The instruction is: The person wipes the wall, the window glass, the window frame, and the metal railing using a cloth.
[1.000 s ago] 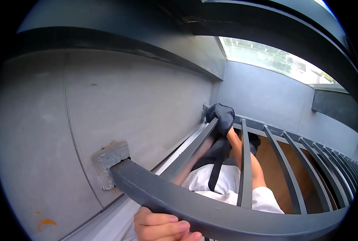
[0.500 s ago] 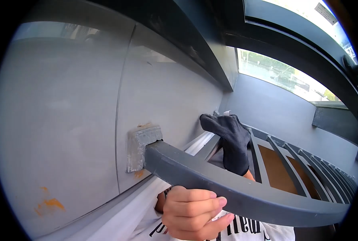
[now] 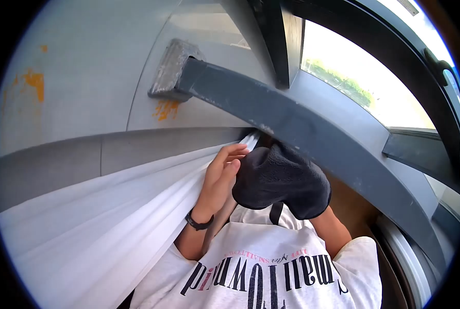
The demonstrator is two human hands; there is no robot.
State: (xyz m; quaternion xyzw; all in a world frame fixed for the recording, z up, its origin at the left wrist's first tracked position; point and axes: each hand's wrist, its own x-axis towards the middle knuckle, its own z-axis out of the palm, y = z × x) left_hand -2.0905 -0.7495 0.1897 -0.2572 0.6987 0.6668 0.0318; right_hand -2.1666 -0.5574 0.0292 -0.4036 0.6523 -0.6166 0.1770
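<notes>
My left hand [image 3: 223, 172], with a black band on the wrist, is raised beside a dark cloth mitt [image 3: 281, 180]. Its fingers are bent, with the thumb apart, and nothing shows between them. The mitt covers my right hand and hides its fingers; only the bare forearm shows below it. Both hands are just under the thick grey handrail [image 3: 291, 116], in front of my white printed shirt [image 3: 271, 252]. White curtain fabric [image 3: 111, 206] hangs close to my left wrist.
A worn metal bracket [image 3: 170, 69] joins the handrail to the grey panelled wall [image 3: 96, 67], which has orange stains [image 3: 34, 85]. At the upper right is a dark window frame [image 3: 374, 41] with bright glass. A brown surface [image 3: 351, 201] shows below the rail.
My left hand has let go of the handrail and moved up beside the mitt. The mitted right hand has come from behind the rail bars towards my body. The view has tilted.
</notes>
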